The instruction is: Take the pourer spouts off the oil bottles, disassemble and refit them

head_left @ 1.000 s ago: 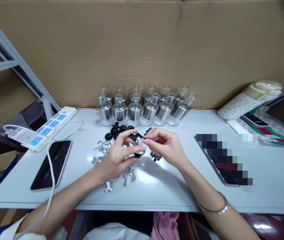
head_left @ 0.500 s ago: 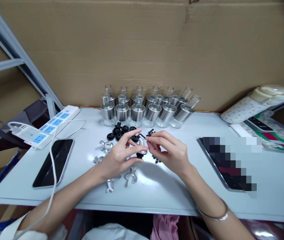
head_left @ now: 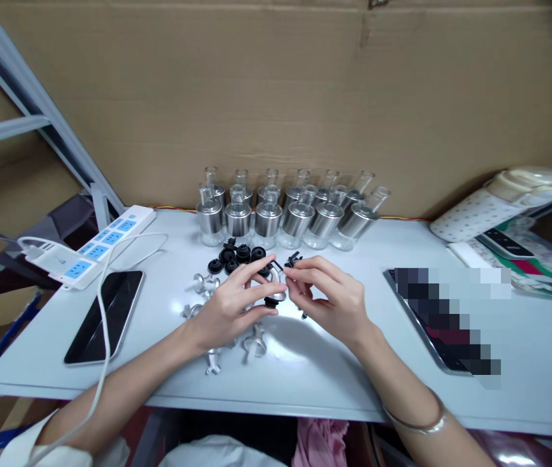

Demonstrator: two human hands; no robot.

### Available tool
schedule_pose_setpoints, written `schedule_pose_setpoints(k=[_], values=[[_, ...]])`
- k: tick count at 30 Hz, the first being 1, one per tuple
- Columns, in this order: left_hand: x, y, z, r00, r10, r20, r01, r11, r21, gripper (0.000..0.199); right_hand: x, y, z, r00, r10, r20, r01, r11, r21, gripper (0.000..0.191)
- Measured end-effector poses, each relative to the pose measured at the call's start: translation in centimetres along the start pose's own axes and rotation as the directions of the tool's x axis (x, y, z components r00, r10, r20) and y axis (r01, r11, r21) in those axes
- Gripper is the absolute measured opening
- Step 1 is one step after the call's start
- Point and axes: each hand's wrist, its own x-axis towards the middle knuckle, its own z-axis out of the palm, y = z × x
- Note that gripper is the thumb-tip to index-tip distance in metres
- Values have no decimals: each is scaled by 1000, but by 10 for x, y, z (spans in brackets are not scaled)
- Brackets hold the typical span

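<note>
A brown cardboard wall (head_left: pixel 237 84) stands behind a white desk (head_left: pixel 523 370). Along the desk's far edge, 12 glass bottles (head_left: pixel 268 224) with brushed-metal sleeves stand in 2 rows of 6.

Over the middle of the desk, the left hand (head_left: pixel 229 301) grasps a silver fitting (head_left: pixel 279 297) with a black ribbed base, thumb underneath and fingers around its upper part. The right hand (head_left: pixel 331 295) pinches a thin black rod (head_left: pixel 277 265) between thumb and fingertips, close against the top of the fitting; whether rod and fitting touch is too small to tell. A metal bangle (head_left: pixel 431 428) circles the right wrist.

Between the bottles and the left hand sits a cluster of black stoppers (head_left: pixel 243 253). Loose silver pieces (head_left: pixel 255 344) lie around the left hand, toward the near edge. Small black parts (head_left: pixel 294 259) lie beside the right fingers, partly hidden by them.

Toward the left edge are a power strip (head_left: pixel 110 250) and a dark-screened phone (head_left: pixel 103 318), with a white cable (head_left: pixel 106 337) passing over the phone. A dotted flask (head_left: pixel 470 211) leans near the far right corner.
</note>
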Motion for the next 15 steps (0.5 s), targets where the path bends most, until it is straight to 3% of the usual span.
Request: schedule_pose_setpoints(k=[2,3,6,8,10,15], values=[[0,-1,-1,1000,23,0,-23,1000,2,23,-1,0,3,977,214,2,-208,946,251,8],[0,-1,-2,999,32,-1,-32,999,7,24,-1,0,5,944,328,47,-319,861,397,11],[0,-1,-6,998,66,-2,-66,997,32,25,1,2,8,789,538,296,-567,453,688,16],[1,-1,-7,996,91,-2,-91,995,42,25,1,2,10,683,540,492,-668,188,720,21],[1,-1,-9,994,108,2,-108,993,50,25,1,3,11,610,453,650,-732,8,681,29],[3,1,-11,993,117,28,-118,992,43,25,-3,3,14,579,302,757,-760,-136,636,32]])
